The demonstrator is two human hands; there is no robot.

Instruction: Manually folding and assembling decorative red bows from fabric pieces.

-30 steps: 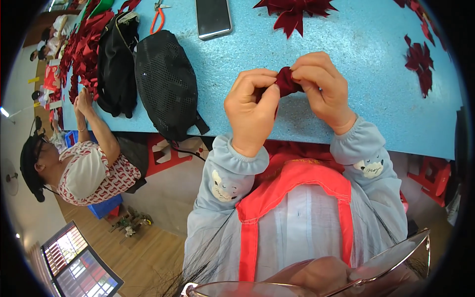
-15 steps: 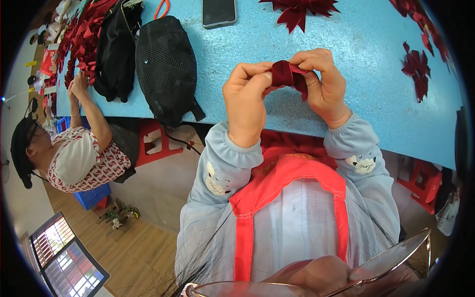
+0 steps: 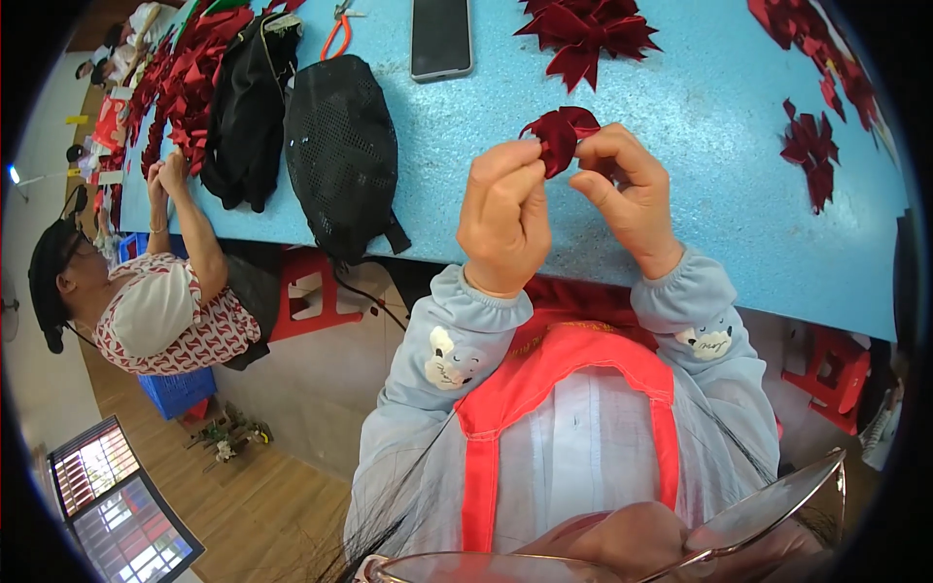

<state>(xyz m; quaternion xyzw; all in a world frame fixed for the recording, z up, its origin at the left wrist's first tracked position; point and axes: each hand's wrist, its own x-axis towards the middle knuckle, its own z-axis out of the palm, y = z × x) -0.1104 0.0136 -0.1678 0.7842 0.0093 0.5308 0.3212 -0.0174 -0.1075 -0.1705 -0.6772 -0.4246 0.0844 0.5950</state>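
Observation:
Above the blue table's near part I hold up a dark red velvet ribbon bow [image 3: 561, 139] with loops to both sides. My left hand [image 3: 505, 216] is closed, its fingertips pinching the bow's left lower part. On the other side, my right hand [image 3: 627, 190] pinches the right loop between its fingers, the thumb bent below it. My fingers cover part of the bow's underside. Finished-looking red velvet bows [image 3: 593, 37] lie on the table beyond my hands, and a smaller red bow [image 3: 810, 154] lies at the right.
A blue table [image 3: 719, 194] spans the front. On it rest a phone [image 3: 440, 37], orange-handled pliers [image 3: 335, 35], a black mesh bag [image 3: 340, 155], black cloth [image 3: 246, 121] and a heap of red ribbon [image 3: 185, 92]. A person [image 3: 146, 301] works at the left; red stools [image 3: 831, 374] stand below.
My hands have shifted the ribbon slightly, and it now shows as a rounder looped shape. My left hand has turned more upright. The whole view has shifted a little.

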